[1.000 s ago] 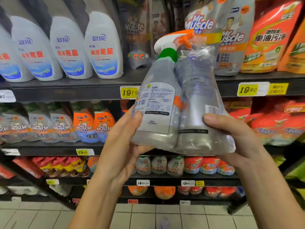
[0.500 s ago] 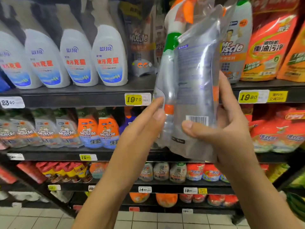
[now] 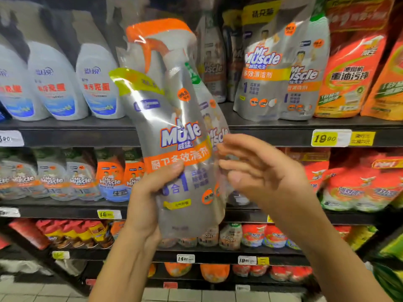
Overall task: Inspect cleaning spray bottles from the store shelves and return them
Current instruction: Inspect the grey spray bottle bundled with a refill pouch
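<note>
Inspection in hand: the left hand (image 3: 149, 194) grips the lower half of a silver, plastic-wrapped spray bottle pack (image 3: 174, 127) with orange trigger, tilted before the dark store shelf (image 3: 76, 136). The right hand (image 3: 261, 171) hovers beside it, fingers loose. Reshelving upright likely comes next.

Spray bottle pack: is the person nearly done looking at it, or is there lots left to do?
Done: the pack is off the shelf. In hand: the left hand grips its lower part with the front facing the camera, so the looking is under way. The right hand is open beside it and blurred. Left: putting the pack back on the shelf, which is not yet done.
</note>
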